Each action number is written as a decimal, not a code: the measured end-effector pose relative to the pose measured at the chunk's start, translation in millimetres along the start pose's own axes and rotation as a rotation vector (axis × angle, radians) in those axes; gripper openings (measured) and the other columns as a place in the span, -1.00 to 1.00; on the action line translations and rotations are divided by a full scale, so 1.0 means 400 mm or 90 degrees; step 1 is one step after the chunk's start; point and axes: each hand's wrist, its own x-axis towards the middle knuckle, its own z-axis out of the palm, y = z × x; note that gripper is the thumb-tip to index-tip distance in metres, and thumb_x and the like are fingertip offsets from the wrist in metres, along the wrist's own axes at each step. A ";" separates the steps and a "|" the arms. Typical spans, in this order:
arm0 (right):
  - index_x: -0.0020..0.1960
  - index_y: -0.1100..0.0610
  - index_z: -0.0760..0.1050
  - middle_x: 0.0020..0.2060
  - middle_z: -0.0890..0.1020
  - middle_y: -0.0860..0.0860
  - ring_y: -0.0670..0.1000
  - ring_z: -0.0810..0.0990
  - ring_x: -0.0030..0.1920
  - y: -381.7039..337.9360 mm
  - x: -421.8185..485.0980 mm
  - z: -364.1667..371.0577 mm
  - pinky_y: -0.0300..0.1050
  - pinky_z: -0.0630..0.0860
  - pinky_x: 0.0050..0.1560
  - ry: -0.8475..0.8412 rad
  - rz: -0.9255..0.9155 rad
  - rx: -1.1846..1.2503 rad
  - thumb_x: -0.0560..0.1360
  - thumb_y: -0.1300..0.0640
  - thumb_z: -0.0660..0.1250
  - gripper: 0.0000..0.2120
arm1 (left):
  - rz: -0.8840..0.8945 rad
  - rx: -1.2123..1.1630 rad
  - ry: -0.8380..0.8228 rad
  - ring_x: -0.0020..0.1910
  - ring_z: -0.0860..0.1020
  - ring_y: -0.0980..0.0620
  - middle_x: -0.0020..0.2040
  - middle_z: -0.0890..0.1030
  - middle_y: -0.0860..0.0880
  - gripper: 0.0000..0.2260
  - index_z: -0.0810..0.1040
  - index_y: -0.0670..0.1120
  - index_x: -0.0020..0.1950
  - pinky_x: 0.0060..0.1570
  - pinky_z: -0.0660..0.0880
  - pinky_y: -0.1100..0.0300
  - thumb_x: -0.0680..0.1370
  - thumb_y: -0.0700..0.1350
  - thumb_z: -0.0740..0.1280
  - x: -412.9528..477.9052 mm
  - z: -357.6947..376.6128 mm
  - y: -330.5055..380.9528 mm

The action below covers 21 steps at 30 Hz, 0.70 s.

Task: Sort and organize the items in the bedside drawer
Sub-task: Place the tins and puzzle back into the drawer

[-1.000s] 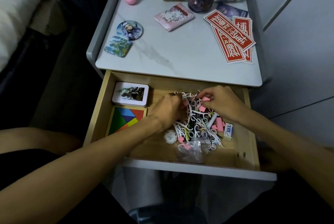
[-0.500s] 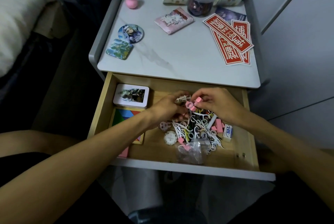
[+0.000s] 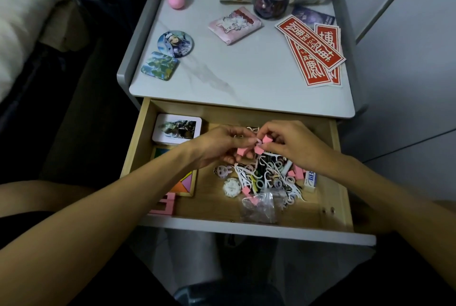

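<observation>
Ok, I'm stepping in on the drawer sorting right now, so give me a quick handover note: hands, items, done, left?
Left hand grips small pink pieces; right hand pinches another. Both are over the open drawer.
Done: tin and tangram puzzle lie tidy at its left.
Mixed pile of white loops and pink pieces, with a clear bag at the front, is unsorted.
Left: pick out the pink ones, then sort the rest.
</observation>
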 end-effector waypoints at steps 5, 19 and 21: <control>0.10 -0.04 0.45 -0.11 0.60 -0.10 -0.18 0.57 -0.11 0.003 -0.002 0.000 -0.25 0.52 -0.12 -0.015 0.040 0.062 0.48 0.16 0.45 -0.73 | 0.010 0.026 0.037 -0.47 0.42 0.09 -0.28 0.62 -0.07 -0.86 0.60 -0.15 0.03 -0.50 0.27 0.28 0.59 -0.09 0.36 0.004 0.016 0.004; -0.25 0.06 0.55 -0.46 0.47 -0.05 0.00 0.39 -0.45 0.010 -0.012 -0.014 -0.14 0.27 -0.38 -0.066 0.146 0.000 0.56 -0.08 0.33 -0.72 | 0.072 0.200 0.242 -0.52 0.38 0.11 -0.38 0.54 -0.05 -0.87 0.62 -0.19 -0.04 -0.55 0.29 0.29 0.57 -0.12 0.40 0.014 0.010 -0.008; -0.34 0.08 0.45 -0.49 0.45 0.00 0.03 0.44 -0.47 0.007 -0.015 -0.005 -0.14 0.30 -0.37 -0.059 0.164 0.023 0.57 -0.07 0.30 -0.63 | 0.076 0.281 0.248 -0.52 0.39 0.13 -0.40 0.54 -0.02 -0.86 0.63 -0.15 -0.07 -0.51 0.31 0.27 0.54 -0.07 0.43 0.018 0.010 -0.013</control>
